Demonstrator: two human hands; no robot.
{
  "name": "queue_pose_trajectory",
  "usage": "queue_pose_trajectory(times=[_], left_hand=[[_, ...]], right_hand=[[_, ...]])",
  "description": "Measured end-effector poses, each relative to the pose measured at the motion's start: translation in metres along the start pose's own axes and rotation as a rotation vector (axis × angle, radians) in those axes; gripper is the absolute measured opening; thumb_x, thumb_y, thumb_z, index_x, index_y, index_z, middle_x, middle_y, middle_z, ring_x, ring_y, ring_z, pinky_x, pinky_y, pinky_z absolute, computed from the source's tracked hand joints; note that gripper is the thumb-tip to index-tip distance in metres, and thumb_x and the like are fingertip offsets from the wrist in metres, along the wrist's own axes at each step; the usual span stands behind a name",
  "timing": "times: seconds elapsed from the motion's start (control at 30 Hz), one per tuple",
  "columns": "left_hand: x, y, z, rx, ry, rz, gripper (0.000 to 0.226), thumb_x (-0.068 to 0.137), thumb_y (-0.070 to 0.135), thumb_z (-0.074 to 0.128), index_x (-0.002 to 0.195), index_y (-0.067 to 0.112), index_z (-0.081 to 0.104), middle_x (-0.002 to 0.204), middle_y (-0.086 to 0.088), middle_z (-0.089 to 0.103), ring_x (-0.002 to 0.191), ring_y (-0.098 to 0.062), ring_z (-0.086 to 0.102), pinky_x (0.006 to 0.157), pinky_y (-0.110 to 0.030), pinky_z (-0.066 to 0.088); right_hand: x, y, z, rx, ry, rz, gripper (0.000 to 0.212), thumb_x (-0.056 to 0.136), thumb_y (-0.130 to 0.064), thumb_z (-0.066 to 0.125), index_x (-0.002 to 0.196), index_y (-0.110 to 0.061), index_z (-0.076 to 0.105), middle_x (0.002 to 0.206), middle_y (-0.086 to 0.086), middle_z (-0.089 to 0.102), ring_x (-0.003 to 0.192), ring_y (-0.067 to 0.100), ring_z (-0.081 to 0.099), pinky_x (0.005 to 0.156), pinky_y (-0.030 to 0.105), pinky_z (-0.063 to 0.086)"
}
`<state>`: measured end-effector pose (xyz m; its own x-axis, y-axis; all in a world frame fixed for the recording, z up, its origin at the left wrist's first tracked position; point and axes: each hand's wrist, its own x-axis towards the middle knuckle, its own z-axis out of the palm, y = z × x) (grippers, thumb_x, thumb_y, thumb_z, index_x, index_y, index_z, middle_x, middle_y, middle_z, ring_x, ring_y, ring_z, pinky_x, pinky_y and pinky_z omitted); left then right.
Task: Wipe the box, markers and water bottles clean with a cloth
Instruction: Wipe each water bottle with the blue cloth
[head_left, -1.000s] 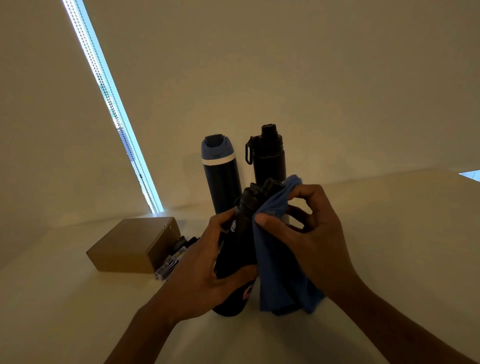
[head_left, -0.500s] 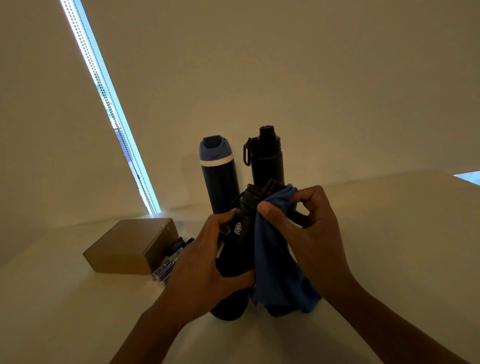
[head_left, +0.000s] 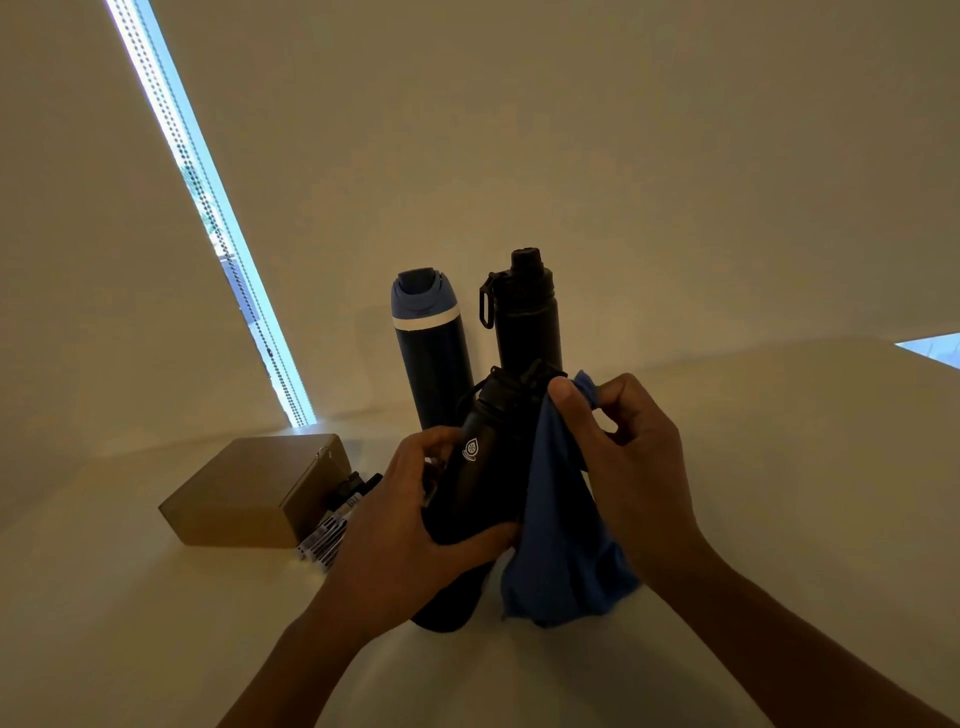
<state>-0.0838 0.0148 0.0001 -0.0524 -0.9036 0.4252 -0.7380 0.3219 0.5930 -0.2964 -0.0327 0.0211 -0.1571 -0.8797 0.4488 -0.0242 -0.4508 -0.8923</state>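
The left hand (head_left: 400, 535) grips the black bottle (head_left: 478, 499). The right hand (head_left: 628, 467) pinches the blue cloth (head_left: 561, 545) against it, near the table's (head_left: 779, 467) back edge.

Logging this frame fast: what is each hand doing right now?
Left hand: holds the black bottle.
Right hand: pinches the blue cloth against that bottle.

Blue cloth (head_left: 558, 525), black bottle (head_left: 483, 483) with white logo, brown box (head_left: 249, 488), white-banded navy bottle (head_left: 428, 353).
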Motion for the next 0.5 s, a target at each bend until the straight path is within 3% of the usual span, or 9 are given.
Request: queue_pose_trajectory(times=[0.07,0.17,0.27,0.37,0.5], left_hand=[[-0.001,0.000,-0.002,0.021,-0.058,-0.045,0.080,0.066,0.095,0.060,0.132,0.058,0.033,0.116,0.027,0.062,0.104,0.005,0.065,0.081,-0.017,0.057],[-0.001,0.002,-0.010,-0.089,-0.192,-0.061,0.053,0.094,0.073,0.052,0.137,0.045,0.040,0.101,0.012,0.074,0.090,-0.007,0.074,0.080,-0.032,0.064],[0.000,0.001,-0.017,-0.240,-0.222,-0.110,0.041,0.102,0.053,0.051,0.140,0.038,0.048,0.113,0.011,0.074,0.104,-0.012,0.074,0.088,-0.033,0.063],[-0.001,0.003,-0.019,-0.421,-0.217,-0.178,0.036,0.102,0.042,0.053,0.136,0.030,0.055,0.123,0.005,0.073,0.117,-0.014,0.070,0.095,-0.032,0.060],[-0.002,0.007,-0.016,-0.515,-0.162,-0.172,0.033,0.105,0.035,0.054,0.136,0.023,0.056,0.127,0.000,0.071,0.124,-0.016,0.066,0.103,-0.035,0.055]], right_hand=[[0.001,0.005,-0.001,0.027,-0.023,0.015,0.034,0.087,-0.053,0.067,0.092,-0.020,0.064,0.085,-0.002,0.066,0.073,0.023,0.064,0.068,0.050,0.059],[0.004,0.008,-0.001,0.098,-0.040,0.058,0.028,0.086,-0.050,0.071,0.092,-0.023,0.068,0.091,-0.001,0.070,0.084,0.025,0.068,0.075,0.052,0.060],[0.002,0.006,0.000,0.130,-0.111,0.087,0.027,0.089,-0.047,0.067,0.102,-0.023,0.070,0.098,-0.004,0.072,0.093,0.018,0.070,0.082,0.044,0.060],[-0.008,0.001,0.002,0.229,-0.185,0.155,0.039,0.093,-0.046,0.057,0.114,-0.016,0.068,0.104,0.001,0.073,0.101,0.019,0.070,0.084,0.035,0.059],[-0.025,-0.009,0.010,0.110,-0.282,-0.010,0.030,0.100,-0.037,0.058,0.128,-0.026,0.062,0.119,-0.016,0.068,0.109,0.000,0.064,0.090,0.015,0.051]])
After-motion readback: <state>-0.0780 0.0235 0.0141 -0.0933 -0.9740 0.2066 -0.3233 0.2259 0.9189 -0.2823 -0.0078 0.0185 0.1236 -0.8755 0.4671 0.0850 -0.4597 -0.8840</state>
